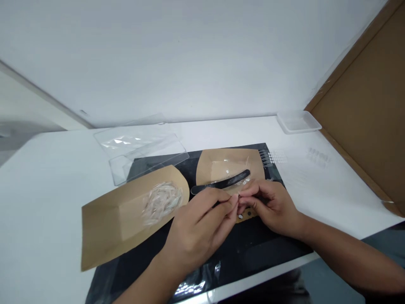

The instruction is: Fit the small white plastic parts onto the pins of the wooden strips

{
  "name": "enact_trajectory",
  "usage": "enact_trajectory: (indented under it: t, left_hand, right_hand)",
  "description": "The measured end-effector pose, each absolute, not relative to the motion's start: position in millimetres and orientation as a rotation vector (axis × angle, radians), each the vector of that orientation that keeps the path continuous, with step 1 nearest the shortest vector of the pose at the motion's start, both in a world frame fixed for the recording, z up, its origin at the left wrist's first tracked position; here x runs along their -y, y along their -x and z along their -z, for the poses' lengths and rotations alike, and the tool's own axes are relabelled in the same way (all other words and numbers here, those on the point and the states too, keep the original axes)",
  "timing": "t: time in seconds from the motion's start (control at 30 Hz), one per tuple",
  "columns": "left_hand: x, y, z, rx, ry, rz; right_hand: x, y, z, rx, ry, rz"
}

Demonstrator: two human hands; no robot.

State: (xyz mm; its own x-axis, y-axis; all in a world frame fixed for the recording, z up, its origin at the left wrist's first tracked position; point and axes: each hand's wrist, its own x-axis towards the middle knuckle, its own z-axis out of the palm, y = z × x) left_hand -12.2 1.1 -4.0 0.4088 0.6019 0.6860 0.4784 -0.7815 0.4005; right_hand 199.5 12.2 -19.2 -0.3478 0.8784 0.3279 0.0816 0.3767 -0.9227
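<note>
L hand [198, 230] + R hand [278, 207] — pinched tgthr, nr blk curved strip [226, 183].

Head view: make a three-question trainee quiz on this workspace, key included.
1. True or false: the pile of clear strips lies in the left brown tray.
2. The clear tub sits: a) on the black mat; b) beside the brown panel; c) on the curved file.
3. Which parts of the left hand and right hand are closest together?
Key: 1 true; 2 b; 3 the fingertips; anything between them is too small to tell.
</note>
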Motion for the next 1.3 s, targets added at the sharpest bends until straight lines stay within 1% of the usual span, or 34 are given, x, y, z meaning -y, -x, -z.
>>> enact_trajectory:
  t: [0.07, 0.17, 0.33, 0.5, 0.6, 0.93, 1.0, 1.13, 1.2, 1.3]
  left_hand:
    - [-1.4, 10.4, 0.9, -0.969, -2.36, -1.336]
    - [-2.7, 9.7, -1.7, -0.953, -2.222, -1.315]
    - [-5.4, 12.9, -1.1, -0.92, -2.356, -1.346]
    - [-7.5, 17.8, 0.8, -0.894, -2.445, -1.314]
    - [-9.3, 21.2, 1.3, -0.862, -2.505, -1.269]
    - [-15.3, 27.8, -1.9, -0.729, -2.691, -1.172]
    - [-15.5, 25.8, -0.9, -0.752, -2.661, -1.187]
    - [-13.4, 19.5, -0.6, -0.828, -2.454, -1.292]
    - [-11.5, 17.0, -1.3, -0.852, -2.324, -1.319]
    - [-9.1, 14.7, -2.5, -0.879, -2.172, -1.306]
  right_hand:
    - [-12.6, -200.6, 19.2, 1.688, 0.818, -1.136]
    - [-12.8, -201.1, 19.1, 1.574, 0.761, -1.332]
    - [-13.2, -201.6, 17.7, 1.429, 0.727, -1.6]
    - [-13.0, -202.4, 15.1, 1.399, 0.711, -1.695]
    - [-12.8, -202.5, 15.1, 1.398, 0.699, -1.695]
    - [-12.1, -205.9, 18.1, 1.597, 0.774, -1.502]
    - [-13.0, -207.1, 16.1, 1.705, 0.791, -1.374]
    - [-16.2, -210.5, 11.4, 1.976, 0.805, -0.932]
    - [-17.4, -211.7, 10.3, 2.027, 0.789, -0.758]
    - [-18.0, -212.0, 9.8, 1.984, 0.77, -0.674]
